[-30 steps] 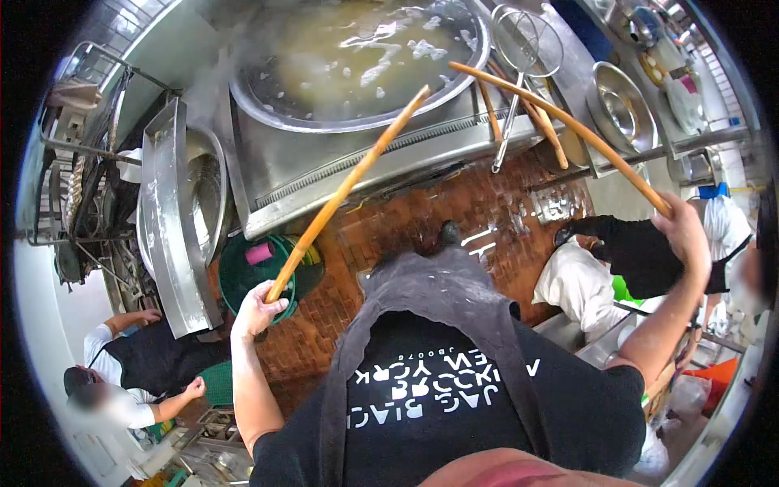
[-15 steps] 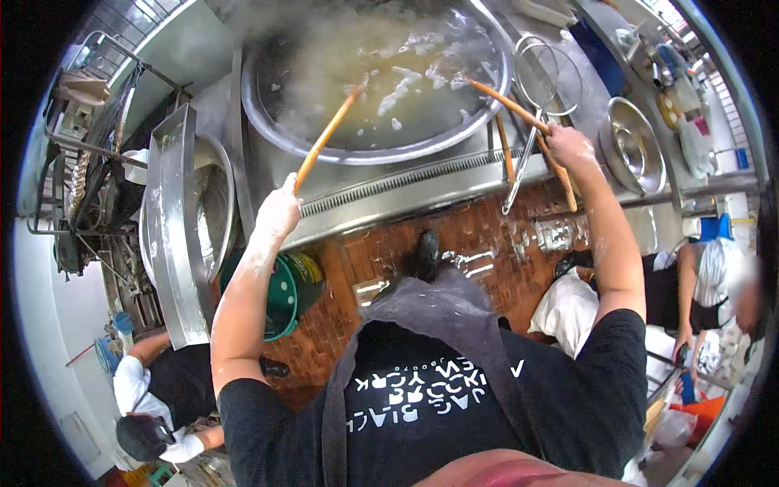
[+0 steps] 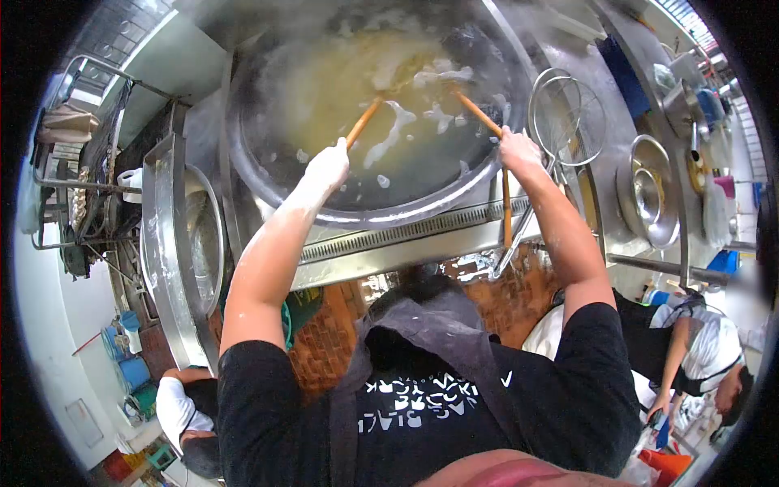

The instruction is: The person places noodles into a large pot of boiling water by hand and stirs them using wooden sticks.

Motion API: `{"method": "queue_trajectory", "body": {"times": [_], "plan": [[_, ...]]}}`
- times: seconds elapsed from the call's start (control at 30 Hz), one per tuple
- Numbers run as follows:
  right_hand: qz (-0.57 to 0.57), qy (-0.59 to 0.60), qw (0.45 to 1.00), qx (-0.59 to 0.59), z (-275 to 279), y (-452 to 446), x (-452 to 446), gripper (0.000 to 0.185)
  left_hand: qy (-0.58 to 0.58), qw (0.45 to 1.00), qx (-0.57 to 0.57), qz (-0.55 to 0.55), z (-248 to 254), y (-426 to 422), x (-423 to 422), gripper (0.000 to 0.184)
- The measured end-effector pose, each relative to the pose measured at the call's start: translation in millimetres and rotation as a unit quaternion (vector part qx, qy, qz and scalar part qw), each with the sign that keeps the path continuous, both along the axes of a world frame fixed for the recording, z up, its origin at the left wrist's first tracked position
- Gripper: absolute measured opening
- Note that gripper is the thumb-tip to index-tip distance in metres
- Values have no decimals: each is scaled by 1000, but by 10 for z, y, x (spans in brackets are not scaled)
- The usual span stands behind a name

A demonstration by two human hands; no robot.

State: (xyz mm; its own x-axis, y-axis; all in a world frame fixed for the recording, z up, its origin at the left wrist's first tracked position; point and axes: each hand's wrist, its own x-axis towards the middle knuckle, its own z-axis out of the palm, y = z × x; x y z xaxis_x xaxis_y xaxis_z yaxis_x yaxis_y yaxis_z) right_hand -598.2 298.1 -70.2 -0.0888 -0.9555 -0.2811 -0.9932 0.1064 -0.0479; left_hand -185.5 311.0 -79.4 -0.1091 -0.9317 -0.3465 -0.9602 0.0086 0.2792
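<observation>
A wide round vat [image 3: 381,217] of cloudy, yellowish liquid stands before me, with pale pieces [image 3: 391,134] floating in it and steam above. Over its near left part, my left hand [image 3: 329,166] is closed around one wooden stick [image 3: 363,122]. My right hand [image 3: 519,152] grips a second wooden stick [image 3: 479,114] near the vat's right rim. Both sticks slant inward, and their far ends dip into the liquid among the pale pieces, so the tips are hidden. White residue coats my left hand and forearm.
Right of the vat lie a wire-mesh strainer [image 3: 580,122] and metal bowls [image 3: 649,191]. Another wooden stick [image 3: 507,211] leans on the front ledge. A steel trough [image 3: 166,252] stands at left. One co-worker [image 3: 191,414] is at lower left, another [image 3: 698,349] at lower right.
Both hands have reached farther forward over the vat, my left also moving right and my right moving left. The stick ends are closer together, and the floating pieces have shifted.
</observation>
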Motion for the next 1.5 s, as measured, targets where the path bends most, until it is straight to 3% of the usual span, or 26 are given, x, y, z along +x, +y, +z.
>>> {"method": "queue_trajectory", "body": {"times": [0.1, 0.2, 0.27, 0.4, 0.5, 0.53, 0.67, 0.77, 0.9, 0.93, 1.0, 1.03, 1.07, 1.1, 1.17, 1.27, 1.37, 1.5], "plan": [[2, -29, 999, -25, -154, -258, 104, 34, 75, 993, 60, 70, 41, -406, -258, 40], [12, -38, 997, -66, -355, -507, 194, 33, -31, 999, -7, -34, -137, -744, -305, 37], [12, -45, 995, -89, -364, -596, 187, 33, -37, 998, -9, -58, -151, -776, -263, 35], [-24, -8, 998, -52, 117, -488, 201, 34, -28, 992, 49, -113, 109, -530, -121, 33], [-23, 15, 999, -41, 283, -191, 138, 39, 0, 990, 47, -130, 168, -258, 93, 45], [-44, 0, 999, -29, 303, -68, 111, 41, -9, 988, 49, -144, 393, -82, 85, 38], [-62, -5, 998, -9, 550, 477, 114, 44, 5, 983, 32, -181, 224, 210, 456, 43], [-51, 44, 998, -6, 616, 809, 108, 44, 23, 984, 72, -159, 276, 454, 600, 63], [-114, 56, 992, 13, 649, 1155, 6, 41, 71, 986, 91, -120, 310, 877, 911, 65], [-114, 22, 993, 24, 1096, 1382, 246, 38, 95, 985, 90, -113, 371, 984, 1038, 63], [-63, 67, 995, 32, 1303, 1552, 190, 34, 114, 981, 50, -151, 337, 1058, 1525, 62], [-61, 72, 995, 22, 1451, 1678, 181, 33, 196, 961, 34, -189, 279, 1045, 1880, 63], [-57, 76, 995, 15, 1641, 1817, 182, 33, 128, 978, 25, -160, 703, 1182, 2047, 61], [-51, 79, 996, 4, 1865, 1959, 205, 32, 173, 970, 43, -164, 921, 1246, 2316, 62], [-31, 93, 995, -37, 2337, 2340, 334, 32, 69, 988, 69, -117, 1703, 1516, 2512, 66], [-19, 120, 991, -62, 2706, 2665, 421, 35, -5, 995, 26, -101, 2038, 1764, 2642, 66], [-16, 106, 994, -33, 2675, 2509, 706, 35, -29, 992, -28, -116, 1682, 1765, 2597, 59], [20, 114, 993, 24, 1699, 1851, 847, 34, -8, 996, 0, -91, 957, 1397, 2113, 40]]}}
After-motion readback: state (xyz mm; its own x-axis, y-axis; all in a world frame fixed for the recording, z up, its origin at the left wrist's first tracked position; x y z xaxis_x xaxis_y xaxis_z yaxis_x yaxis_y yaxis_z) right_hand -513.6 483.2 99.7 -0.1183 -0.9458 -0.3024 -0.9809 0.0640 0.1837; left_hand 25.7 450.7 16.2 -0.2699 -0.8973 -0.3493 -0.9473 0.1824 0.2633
